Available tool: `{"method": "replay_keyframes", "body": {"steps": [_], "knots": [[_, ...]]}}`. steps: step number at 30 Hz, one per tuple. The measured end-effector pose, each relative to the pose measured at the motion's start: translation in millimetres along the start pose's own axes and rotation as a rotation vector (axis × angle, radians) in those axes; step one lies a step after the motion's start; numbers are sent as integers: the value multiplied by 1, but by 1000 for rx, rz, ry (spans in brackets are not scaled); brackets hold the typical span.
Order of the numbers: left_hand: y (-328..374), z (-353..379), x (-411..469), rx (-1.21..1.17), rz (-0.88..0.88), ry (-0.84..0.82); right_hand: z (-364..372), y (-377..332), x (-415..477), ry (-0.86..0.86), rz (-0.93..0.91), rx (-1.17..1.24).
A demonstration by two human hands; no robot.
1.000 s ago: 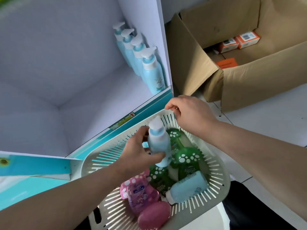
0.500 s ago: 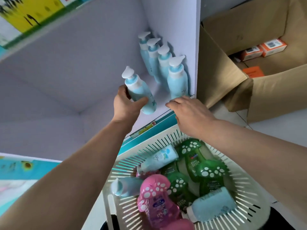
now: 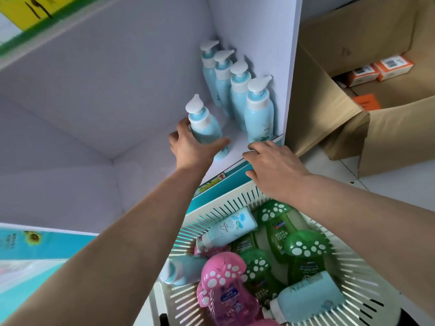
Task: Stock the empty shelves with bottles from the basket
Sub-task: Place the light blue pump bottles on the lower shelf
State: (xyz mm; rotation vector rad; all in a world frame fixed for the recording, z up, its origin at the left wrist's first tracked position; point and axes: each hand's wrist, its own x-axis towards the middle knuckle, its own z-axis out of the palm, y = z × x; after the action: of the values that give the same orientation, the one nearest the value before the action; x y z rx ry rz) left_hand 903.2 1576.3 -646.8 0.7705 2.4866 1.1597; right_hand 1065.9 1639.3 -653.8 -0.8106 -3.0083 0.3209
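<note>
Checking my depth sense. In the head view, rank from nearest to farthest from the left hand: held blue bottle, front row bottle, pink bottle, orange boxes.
1. The held blue bottle: gripped by the left hand.
2. The front row bottle: just right, on the shelf.
3. The pink bottle: below, in the basket.
4. The orange boxes: far right, in the carton.

Location type: shop — retail shelving. Indicators: white shelf [image 3: 131, 95] with a teal label strip [image 3: 235, 177] along its front edge; identical pump bottles [image 3: 237, 95] lined up against its right wall; yellow price sign [image 3: 30, 10] above; cardboard box [image 3: 400, 128] of small cartons [image 3: 393, 64] on the floor [image 3: 388, 182].
</note>
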Motion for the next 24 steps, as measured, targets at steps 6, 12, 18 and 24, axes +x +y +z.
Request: {"method": "replay_keyframes", "body": {"steps": [6, 12, 18, 24], "knots": [[3, -5, 15, 56, 90, 40, -2, 0, -1, 83, 11, -11], [5, -10, 42, -11, 70, 83, -11, -3, 6, 154, 13, -2], [-2, -1, 71, -71, 59, 110, -15, -10, 12, 211, -33, -30], [-3, 12, 86, -184, -32, 160, -15, -13, 18, 218, -48, 0]]}}
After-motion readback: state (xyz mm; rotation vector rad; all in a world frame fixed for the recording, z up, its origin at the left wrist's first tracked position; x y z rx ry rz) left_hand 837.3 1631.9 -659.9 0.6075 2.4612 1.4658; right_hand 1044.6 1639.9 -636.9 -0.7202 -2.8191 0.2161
